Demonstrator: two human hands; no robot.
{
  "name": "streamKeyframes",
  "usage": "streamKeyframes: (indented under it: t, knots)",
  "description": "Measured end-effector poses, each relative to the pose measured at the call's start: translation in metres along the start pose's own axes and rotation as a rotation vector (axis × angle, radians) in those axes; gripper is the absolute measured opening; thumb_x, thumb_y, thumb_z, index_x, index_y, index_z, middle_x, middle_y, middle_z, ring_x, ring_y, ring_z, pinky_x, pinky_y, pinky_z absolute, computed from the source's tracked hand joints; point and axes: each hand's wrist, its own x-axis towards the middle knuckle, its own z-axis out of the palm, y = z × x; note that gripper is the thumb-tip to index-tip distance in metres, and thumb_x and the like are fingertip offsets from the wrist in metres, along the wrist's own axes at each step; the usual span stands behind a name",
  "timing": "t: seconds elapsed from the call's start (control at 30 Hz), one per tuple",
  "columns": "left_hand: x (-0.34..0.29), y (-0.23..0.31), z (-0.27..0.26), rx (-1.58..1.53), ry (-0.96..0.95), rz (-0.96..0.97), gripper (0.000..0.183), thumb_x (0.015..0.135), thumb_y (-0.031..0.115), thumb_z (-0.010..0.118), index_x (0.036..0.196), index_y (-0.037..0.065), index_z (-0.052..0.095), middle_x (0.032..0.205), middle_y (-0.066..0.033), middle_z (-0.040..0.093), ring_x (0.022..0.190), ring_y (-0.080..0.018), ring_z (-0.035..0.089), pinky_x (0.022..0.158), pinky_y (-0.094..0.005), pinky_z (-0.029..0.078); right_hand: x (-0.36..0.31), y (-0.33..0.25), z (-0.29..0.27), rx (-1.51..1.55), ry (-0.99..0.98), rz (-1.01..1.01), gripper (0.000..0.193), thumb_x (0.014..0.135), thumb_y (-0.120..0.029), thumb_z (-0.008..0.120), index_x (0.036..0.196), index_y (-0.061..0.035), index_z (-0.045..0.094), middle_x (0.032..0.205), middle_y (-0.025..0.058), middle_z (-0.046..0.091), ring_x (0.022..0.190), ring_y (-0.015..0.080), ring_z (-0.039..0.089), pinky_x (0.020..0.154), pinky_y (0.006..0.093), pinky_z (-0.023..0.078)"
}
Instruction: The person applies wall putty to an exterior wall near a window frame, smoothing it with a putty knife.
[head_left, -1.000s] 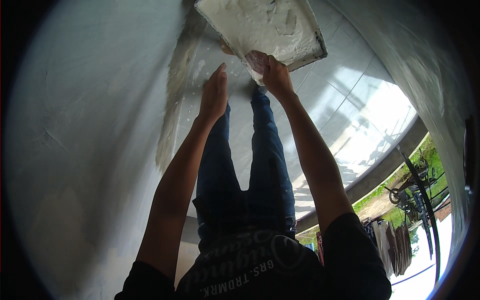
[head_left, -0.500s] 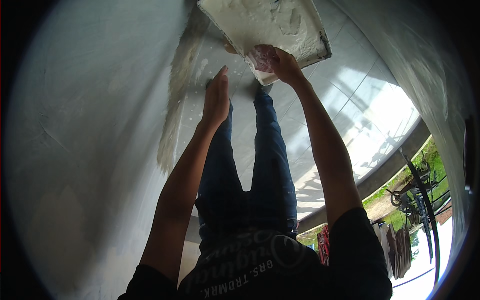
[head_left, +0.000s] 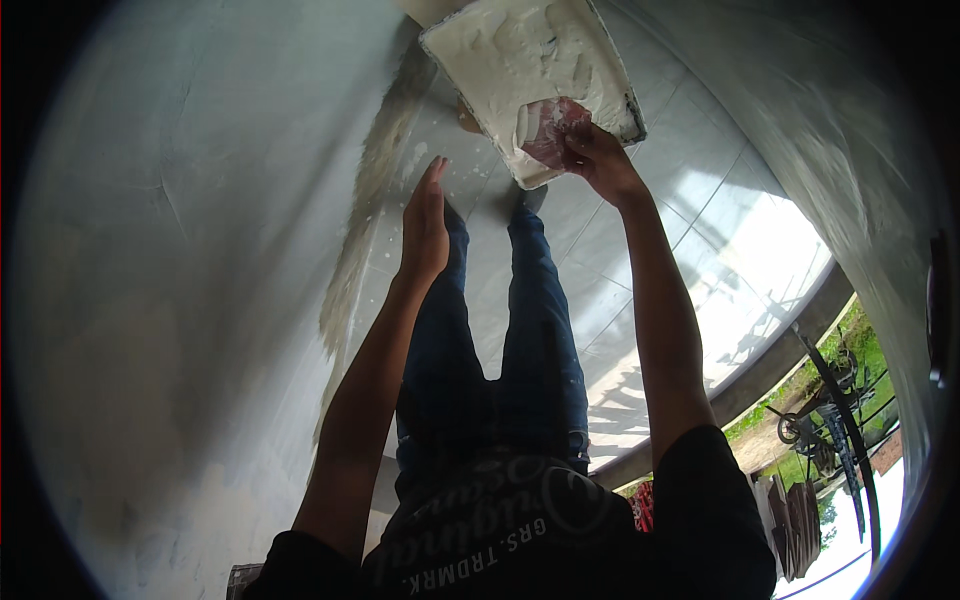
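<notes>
Right hand: pinched on a flat reddish scraper, thumb and fingers at its right-hand edge. Scraper reaches out to the left of that hand and slightly away from the body, whitish smear along its far-left side. It lies over the near end of the tray; whether it presses into the white paste or hovers just above, cannot tell.

Tray: beyond and to the left of the right hand, long axis apparently running away from the person and slanting left; top end cut off by the picture edge. Paste spread across it, ridged and dented.

Right hand much the nearer to tray and scraper. Left hand sits to the left of the tray's near corner and closer to the body, clear of it; fingers straight and together, pointing away, nothing seen in it, palm mostly hidden.

Surroundings: pale wall to the left, tiled floor below, spattered white near the wall
</notes>
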Motion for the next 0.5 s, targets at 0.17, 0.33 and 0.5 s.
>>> streamKeyframes:
  t: [0.17,0.33,0.5]
  knots:
    - [-0.006,0.037,-0.001,-0.048,0.01,0.118,0.069,0.112,0.047,0.025,0.155,-0.007,0.034,0.156,-0.026,0.043,0.149,-0.0322,0.038,0.125,-0.0412,0.023,-0.038,-0.016,0.022,0.136,0.032,-0.128,0.024,0.099,-0.014,0.066,0.122,-0.0076,0.061,0.102,-0.0024,0.065,0.088,0.0091,0.062,0.088,0.0332,0.055]
    - [-0.021,0.078,-0.006,-0.139,0.113,0.236,0.067,0.113,0.044,0.027,0.156,-0.006,0.032,0.156,-0.0258,0.043,0.149,-0.0328,0.037,0.125,-0.0433,0.023,-0.071,-0.041,0.061,0.228,0.018,-0.244,0.022,0.1,-0.012,0.063,0.121,-0.0065,0.062,0.11,-0.0008,0.066,0.095,0.0101,0.064,0.09,0.0342,0.055]
    - [-0.043,0.103,-0.016,-0.179,0.191,0.349,0.064,0.113,0.042,0.026,0.156,-0.006,0.033,0.156,-0.0251,0.043,0.149,-0.0317,0.038,0.125,-0.0435,0.023,-0.082,-0.053,0.067,0.175,0.054,-0.361,0.027,0.099,-0.008,0.062,0.126,-0.0038,0.059,0.112,0.0037,0.066,0.098,0.0157,0.066,0.091,0.0347,0.056]
